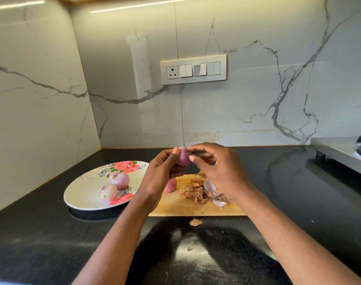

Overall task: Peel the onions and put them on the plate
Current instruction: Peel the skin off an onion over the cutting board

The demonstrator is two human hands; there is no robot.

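Observation:
My left hand (162, 173) holds a small purple onion (183, 156) up above the wooden cutting board (181, 205). My right hand (214, 167) pinches at the onion's top right side with thumb and fingertips. A flowered plate (87, 190) lies left of the board with three peeled onions on it: two close together at the back (120, 179) and one in front (108, 192). Another onion (171, 185) lies on the board, partly hidden behind my left hand.
A heap of dry onion skins (202, 190) covers the right part of the board, and loose skin bits (195, 222) lie on the black counter (52, 239). A steel stove edge (340, 149) sits at the far right. Marble walls close the corner.

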